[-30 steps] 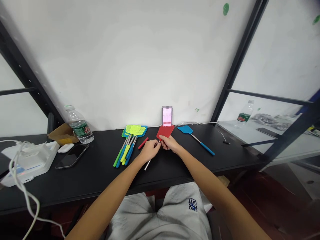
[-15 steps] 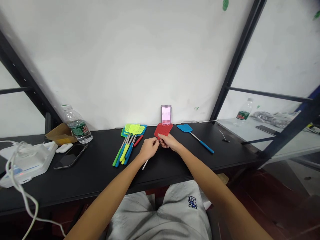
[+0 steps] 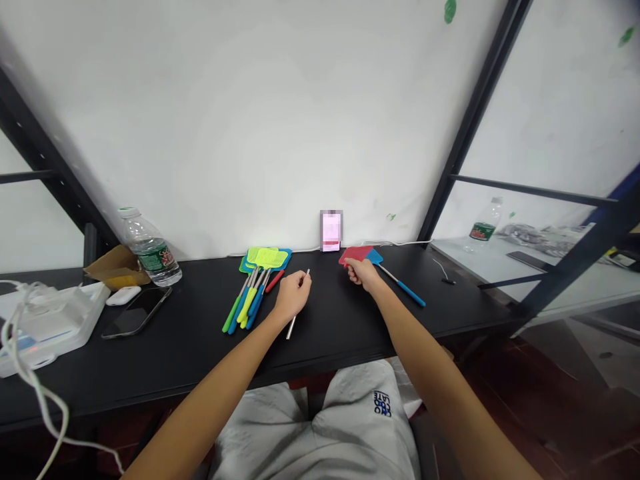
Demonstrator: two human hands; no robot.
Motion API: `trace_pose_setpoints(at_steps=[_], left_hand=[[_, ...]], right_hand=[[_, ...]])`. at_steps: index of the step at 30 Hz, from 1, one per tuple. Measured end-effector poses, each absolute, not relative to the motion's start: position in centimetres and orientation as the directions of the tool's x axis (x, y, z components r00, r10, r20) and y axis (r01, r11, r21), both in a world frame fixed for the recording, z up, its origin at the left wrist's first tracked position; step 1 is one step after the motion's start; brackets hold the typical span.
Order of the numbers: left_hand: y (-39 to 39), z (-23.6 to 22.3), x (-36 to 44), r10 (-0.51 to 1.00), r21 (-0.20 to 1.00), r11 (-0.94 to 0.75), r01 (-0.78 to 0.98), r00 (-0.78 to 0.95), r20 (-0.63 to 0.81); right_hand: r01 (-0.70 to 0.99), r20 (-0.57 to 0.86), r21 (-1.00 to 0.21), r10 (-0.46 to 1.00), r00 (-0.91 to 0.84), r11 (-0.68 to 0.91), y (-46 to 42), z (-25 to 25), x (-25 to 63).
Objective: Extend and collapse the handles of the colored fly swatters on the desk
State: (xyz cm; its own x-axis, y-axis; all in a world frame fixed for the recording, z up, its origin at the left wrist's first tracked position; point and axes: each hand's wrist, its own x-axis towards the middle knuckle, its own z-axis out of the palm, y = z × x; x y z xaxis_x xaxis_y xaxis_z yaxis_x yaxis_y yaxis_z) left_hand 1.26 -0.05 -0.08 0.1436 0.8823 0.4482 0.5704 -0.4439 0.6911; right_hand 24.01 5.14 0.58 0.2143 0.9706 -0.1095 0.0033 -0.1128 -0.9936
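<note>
The metal rod (image 3: 291, 329) is held in the left hand (image 3: 294, 291), the red swatter head (image 3: 356, 253) in the right hand (image 3: 363, 272); the soft head should be gripped gently.

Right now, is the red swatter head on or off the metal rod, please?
Off: the right hand holds the red swatter head apart from the metal rod in the left hand.

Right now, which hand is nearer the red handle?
Left. The left hand is just right of the red handle; the right hand is farther right, holding the red swatter head.
</note>
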Motion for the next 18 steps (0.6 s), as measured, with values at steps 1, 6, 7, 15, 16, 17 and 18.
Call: trace_pose_setpoints(at_steps=[1, 6, 7, 15, 16, 17, 18], left_hand=[[0.0, -0.1, 1.3, 0.876, 0.675, -0.451, 0.584, 0.145, 0.460], [0.0, -0.3, 1.5, 0.876, 0.606, -0.437, 0.665, 0.163, 0.454], [-0.1, -0.3, 1.5, 0.878, 0.594, -0.429, 0.680, 0.162, 0.450], [-0.6, 0.4, 1.8, 0.878, 0.525, -0.420, 0.740, 0.184, 0.442], [-0.6, 0.4, 1.9, 0.875, 0.520, -0.425, 0.741, 0.191, 0.444], [-0.6, 0.3, 1.9, 0.871, 0.513, -0.434, 0.741, 0.198, 0.450], [-0.6, 0.3, 1.9, 0.865, 0.505, -0.443, 0.741, 0.204, 0.459]], right_hand=[[0.088, -0.130, -0.985, 0.977, 0.171, -0.147, 5.1, 0.5, 24.2], [0.394, -0.183, -0.894, 0.976, 0.115, -0.214, 4.7, 0.4, 23.8], [0.437, -0.162, -0.874, 0.976, 0.149, -0.212, 4.7, 0.5, 23.8], [0.576, 0.356, -0.791, 0.921, 0.158, 0.207, 3.4, 0.7, 21.8], [0.480, 0.333, -0.834, 0.942, 0.044, 0.273, 3.1, 0.7, 20.9], [0.376, 0.260, -0.887, 0.963, -0.071, 0.268, 2.8, 0.6, 20.1], [0.296, 0.179, -0.927, 0.965, -0.192, 0.231, 2.5, 0.5, 19.2]])
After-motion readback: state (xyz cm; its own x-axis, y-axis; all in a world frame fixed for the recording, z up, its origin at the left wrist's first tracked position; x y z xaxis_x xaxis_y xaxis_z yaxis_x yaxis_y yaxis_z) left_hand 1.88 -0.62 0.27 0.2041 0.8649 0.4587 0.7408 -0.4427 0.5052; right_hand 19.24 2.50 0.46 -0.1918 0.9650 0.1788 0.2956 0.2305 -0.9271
